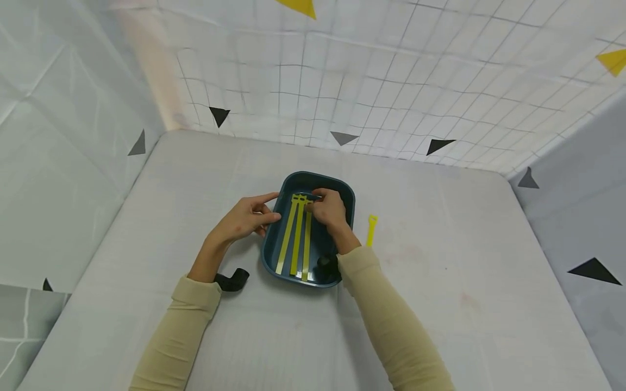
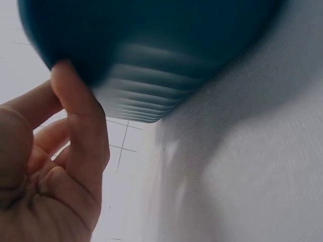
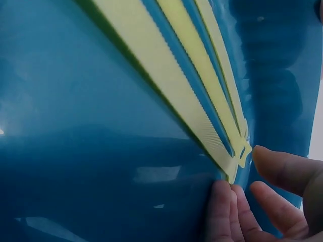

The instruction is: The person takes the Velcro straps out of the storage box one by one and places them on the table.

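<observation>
In the head view a dark blue tray [image 1: 325, 255] holds yellow slotted-head cable ties [image 1: 296, 244], fanned out with their heads together at the far end. My right hand [image 1: 330, 210] reaches inside. Its fingertips pinch at the head of the right-hand cable tie; in the right wrist view the thumb [image 3: 280, 166] is beside the clustered heads and the other fingertips meet the nearest tie's end. At the tray's left side, my left hand [image 1: 244, 218] touches the rim with extended index finger and thumb. The left wrist view shows a fingertip [image 2: 63, 73] against the tray's outer wall.
Another yellow cable tie [image 1: 371, 231] lies on the white-covered table to the right of the tray, partly hidden by the right sleeve. Black wrist-worn devices [image 1: 233, 280] show at both wrists. White sheeting with dark and yellow triangles [image 1: 343, 138] encloses the table.
</observation>
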### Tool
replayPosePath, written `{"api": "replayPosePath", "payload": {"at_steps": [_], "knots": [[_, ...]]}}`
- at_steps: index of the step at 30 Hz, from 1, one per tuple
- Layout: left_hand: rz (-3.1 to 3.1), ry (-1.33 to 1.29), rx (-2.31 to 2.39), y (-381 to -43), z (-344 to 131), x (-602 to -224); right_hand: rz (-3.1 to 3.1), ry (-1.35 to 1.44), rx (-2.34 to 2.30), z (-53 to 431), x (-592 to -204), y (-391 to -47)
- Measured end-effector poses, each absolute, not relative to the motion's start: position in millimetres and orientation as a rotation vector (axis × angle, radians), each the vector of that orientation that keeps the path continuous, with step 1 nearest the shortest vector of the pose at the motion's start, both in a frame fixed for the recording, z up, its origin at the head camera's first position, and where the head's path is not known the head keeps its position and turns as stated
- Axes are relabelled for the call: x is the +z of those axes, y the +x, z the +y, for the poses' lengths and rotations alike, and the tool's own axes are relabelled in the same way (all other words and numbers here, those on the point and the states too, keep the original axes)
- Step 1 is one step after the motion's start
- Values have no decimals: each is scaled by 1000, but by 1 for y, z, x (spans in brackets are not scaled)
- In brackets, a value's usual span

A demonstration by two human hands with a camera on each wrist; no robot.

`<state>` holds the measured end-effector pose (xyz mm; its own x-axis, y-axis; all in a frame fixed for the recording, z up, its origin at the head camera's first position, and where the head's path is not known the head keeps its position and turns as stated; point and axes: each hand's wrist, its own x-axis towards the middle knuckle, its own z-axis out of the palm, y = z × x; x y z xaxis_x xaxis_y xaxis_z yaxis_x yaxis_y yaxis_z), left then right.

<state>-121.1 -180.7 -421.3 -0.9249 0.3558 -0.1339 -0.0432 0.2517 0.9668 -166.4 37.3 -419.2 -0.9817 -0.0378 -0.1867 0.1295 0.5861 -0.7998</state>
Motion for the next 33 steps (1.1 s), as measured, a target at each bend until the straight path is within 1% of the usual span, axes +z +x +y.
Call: {"api": "replayPosePath", "payload": {"at_steps": [9, 19, 33], "knots": [[2201, 301, 1739, -121, -180, -420, 2752, -2, -1207, 37, -419, -166], [2183, 285, 1748, -120, -181, -424, 2784, -22, -1057, 35, -424, -169], [2184, 301, 1752, -120, -182, -423, 2766, -21, -1078, 35, -422, -168]]}}
